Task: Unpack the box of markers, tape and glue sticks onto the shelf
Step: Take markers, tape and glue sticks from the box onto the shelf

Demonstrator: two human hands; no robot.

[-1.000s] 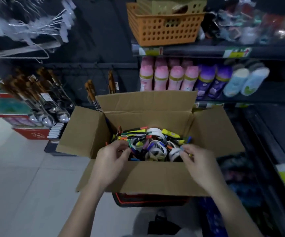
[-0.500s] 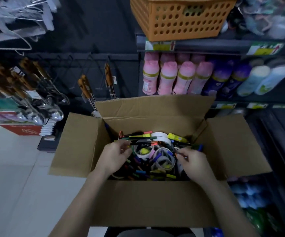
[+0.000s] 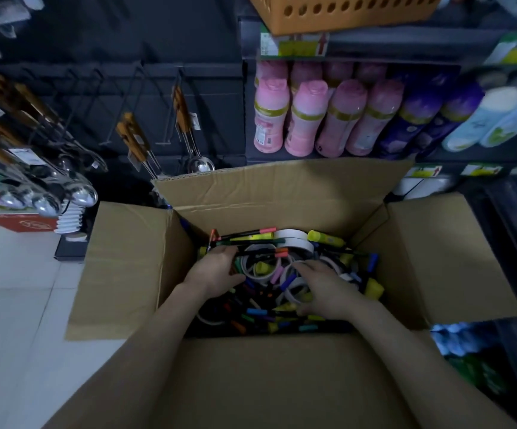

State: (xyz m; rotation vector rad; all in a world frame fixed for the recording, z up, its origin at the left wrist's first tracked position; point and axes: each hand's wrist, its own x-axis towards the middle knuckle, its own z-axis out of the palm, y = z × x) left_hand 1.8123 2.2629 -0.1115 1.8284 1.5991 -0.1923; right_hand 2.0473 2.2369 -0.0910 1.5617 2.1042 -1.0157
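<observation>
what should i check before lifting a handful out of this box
1. Cardboard box flaps folded clear of the opening: ok.
2. Left hand has a grip on the markers: ok, its fingers curl round a few.
3. Right hand holds a tape roll: cannot tell, it lies over the rolls.
4. Room on the shelf: cannot tell, the part in view holds pink bottles.

The box (image 3: 121, 267) is made of plain brown cardboard. The markers (image 3: 252, 233) are seen with black bodies and caps in orange, blue, green and yellow (some colours are blurred). The tape rolls (image 3: 291, 235) are white. The orange basket (image 3: 344, 10) is patterned with round holes. The pink bottles (image 3: 305, 119) are banded in gold. The floor (image 3: 12, 305) is tiled in white.
</observation>
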